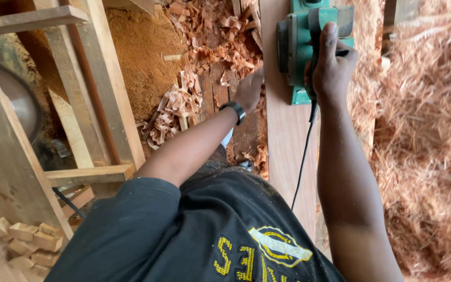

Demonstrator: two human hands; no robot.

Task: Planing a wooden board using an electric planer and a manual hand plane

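A green electric planer (299, 47) sits on a long reddish wooden board (287, 136) that runs away from me. My right hand (331, 62) is closed around the planer's rear handle. A black power cord (303, 156) trails from it back over the board. My left hand (250, 89), with a black wristwatch (235, 111) on the wrist, rests flat against the board's left edge beside the planer, holding nothing.
Curled wood shavings (204, 52) and sawdust (142, 47) cover the bench left of the board. A deep heap of shavings (424, 146) lies on the right. Wooden frame pieces (90, 104) stand at left, with small wood blocks (27, 240) at the lower left.
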